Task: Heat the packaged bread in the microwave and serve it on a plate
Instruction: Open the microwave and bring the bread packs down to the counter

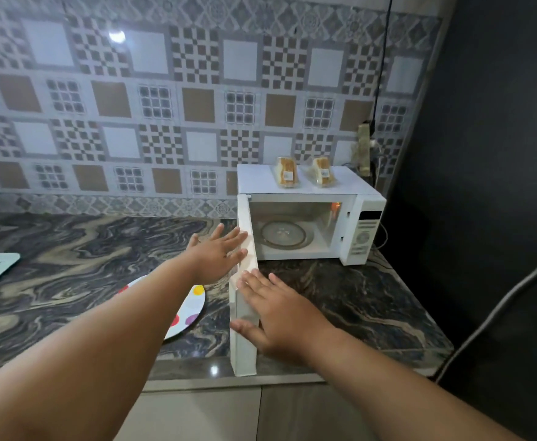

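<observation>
Both hands, fingers straight, flank the open microwave door [244, 300]: left hand [217, 254] outside, right hand [279, 313] inside. Two bread packs [303, 176] sit atop the microwave [311, 214]; plate [186, 308] near left.

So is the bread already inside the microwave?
No: both bread packs sit on top of the microwave, its door is swung open, and only the bare glass turntable lies inside.
</observation>
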